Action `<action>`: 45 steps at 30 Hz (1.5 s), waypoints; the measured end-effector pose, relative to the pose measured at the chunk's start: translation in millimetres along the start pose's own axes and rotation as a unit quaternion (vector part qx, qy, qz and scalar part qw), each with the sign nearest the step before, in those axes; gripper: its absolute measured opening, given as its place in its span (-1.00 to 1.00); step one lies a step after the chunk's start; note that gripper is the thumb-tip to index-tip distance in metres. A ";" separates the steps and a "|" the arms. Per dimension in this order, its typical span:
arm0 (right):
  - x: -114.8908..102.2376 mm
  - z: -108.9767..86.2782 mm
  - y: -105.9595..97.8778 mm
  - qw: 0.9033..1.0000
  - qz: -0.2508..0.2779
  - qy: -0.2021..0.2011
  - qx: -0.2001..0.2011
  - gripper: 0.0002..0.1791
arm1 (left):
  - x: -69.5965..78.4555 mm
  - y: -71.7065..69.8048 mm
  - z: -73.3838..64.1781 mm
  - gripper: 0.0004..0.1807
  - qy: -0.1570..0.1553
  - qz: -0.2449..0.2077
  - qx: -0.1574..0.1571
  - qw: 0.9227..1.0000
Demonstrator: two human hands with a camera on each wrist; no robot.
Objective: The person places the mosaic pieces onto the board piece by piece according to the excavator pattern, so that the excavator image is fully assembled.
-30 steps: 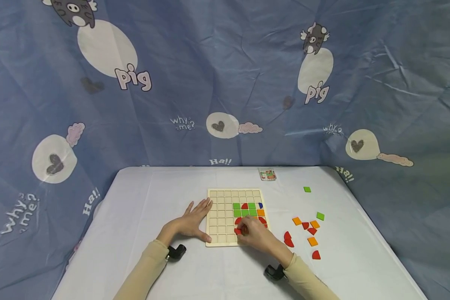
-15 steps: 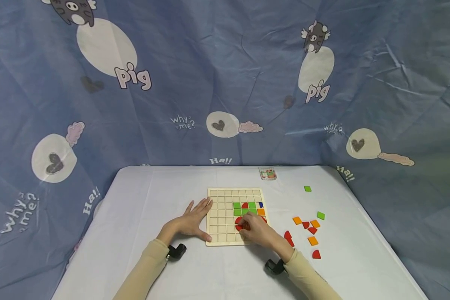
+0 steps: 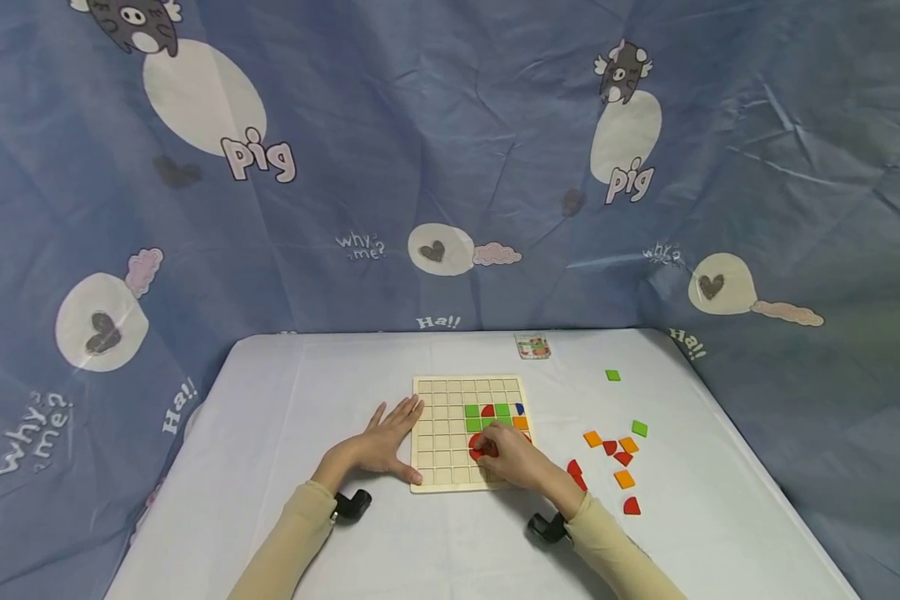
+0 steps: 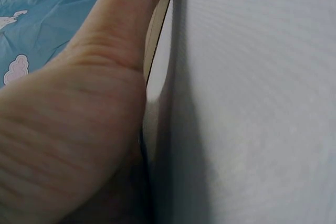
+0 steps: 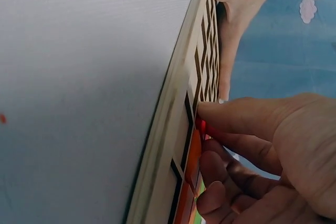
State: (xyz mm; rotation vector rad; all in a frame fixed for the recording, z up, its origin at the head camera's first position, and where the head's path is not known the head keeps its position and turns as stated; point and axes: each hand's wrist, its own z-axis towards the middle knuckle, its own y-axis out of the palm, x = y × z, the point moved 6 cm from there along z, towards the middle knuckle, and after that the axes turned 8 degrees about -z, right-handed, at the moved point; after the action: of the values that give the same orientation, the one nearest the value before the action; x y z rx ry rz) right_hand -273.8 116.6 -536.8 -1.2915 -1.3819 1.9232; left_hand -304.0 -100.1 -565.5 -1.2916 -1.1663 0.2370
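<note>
The thumb and forefinger of my right hand (image 3: 514,457) pinch a red tile (image 5: 201,125) at the surface of the wooden grid board (image 3: 438,450), next to a red quarter-round tile (image 3: 474,439); I can't tell whether it lies flat in its cell. To seat it well, I'd square its edges with the ridges and press evenly without nudging the neighbour, while my left hand (image 3: 381,448), fingers spread wide against the board's left edge, guards against sliding.
</note>
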 end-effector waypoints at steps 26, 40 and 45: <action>74.9 -61.4 -48.9 0.998 0.033 0.036 0.029 -0.84 | -2.9 2.2 -1.5 0.43 0.001 -0.006 0.001 1.000; 120.2 -96.8 -50.6 0.992 0.058 0.091 -0.060 -0.74 | -3.2 0.1 -0.4 0.44 0.000 -0.007 -0.002 1.000; 125.0 -97.3 -53.0 0.994 0.060 0.081 -0.033 -0.85 | -2.3 1.2 1.4 0.44 0.001 -0.006 -0.002 1.000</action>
State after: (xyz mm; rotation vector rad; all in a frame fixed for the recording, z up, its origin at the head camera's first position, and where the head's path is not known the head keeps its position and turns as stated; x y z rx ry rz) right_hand -256.0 282.2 -549.0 -1.5586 -1.3233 1.8157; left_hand -305.6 -100.5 -568.0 -1.2870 -1.1733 0.2252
